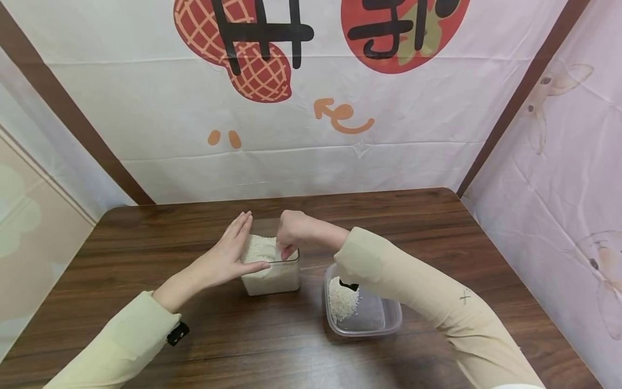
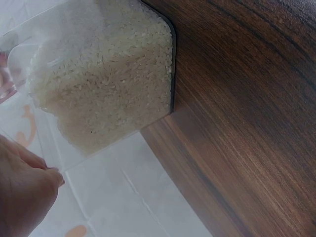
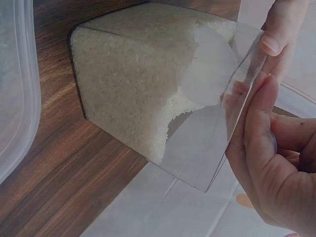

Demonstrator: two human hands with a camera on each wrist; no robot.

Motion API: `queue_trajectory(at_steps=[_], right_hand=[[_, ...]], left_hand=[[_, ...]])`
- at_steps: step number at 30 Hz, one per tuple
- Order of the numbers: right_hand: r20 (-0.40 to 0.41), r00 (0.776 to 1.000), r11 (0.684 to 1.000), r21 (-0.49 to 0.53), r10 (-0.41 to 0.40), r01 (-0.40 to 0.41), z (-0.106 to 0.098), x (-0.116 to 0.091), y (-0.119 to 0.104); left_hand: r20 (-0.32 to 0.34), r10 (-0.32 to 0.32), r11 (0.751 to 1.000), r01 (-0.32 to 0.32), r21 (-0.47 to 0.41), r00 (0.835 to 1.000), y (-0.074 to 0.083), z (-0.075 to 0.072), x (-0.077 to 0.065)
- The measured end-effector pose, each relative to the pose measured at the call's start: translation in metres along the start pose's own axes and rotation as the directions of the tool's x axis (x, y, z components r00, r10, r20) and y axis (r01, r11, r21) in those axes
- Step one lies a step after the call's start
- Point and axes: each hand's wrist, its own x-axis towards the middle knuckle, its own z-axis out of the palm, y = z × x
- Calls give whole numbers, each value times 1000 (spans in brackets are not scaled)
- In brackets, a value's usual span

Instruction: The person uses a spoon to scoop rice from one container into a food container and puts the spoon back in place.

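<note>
A clear, straight-sided container (image 1: 272, 281) of white rice (image 1: 254, 245) stands on the table. My left hand (image 1: 224, 260) rests against its left side, fingers extended and thumb along the front rim. Over the opening, my right hand (image 1: 293, 229) has its fingers curled round a pale scoop, whose handle they hide. Through the clear wall in the right wrist view, the scoop's rounded white bowl (image 3: 207, 69) shows against the rice. The rice slopes below the rim there.
Right of the container sits a shallow clear plastic box (image 1: 366, 333) with a small heap of rice (image 1: 342, 302) on its left side. My right forearm (image 1: 403, 275) passes over its back edge. A printed cloth (image 1: 291, 173) hangs behind the wooden table (image 1: 233, 340).
</note>
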Motion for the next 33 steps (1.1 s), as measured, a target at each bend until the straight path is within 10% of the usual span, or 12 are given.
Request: queue_trajectory(at_steps=[10,20,33], right_hand=[[-8,1000,852,524,-2,6,3,-8,10],[64,997,675,737,-37,-22,3,-7,18],[134,991,582,803,30,-126,4,-2,22]], left_hand=[[5,-4,1000,4,4,1000,2,-2,0],[0,0,1000,0,20,1000,1,0,1],[-1,10,1000,-10,22,1000,1,0,0]])
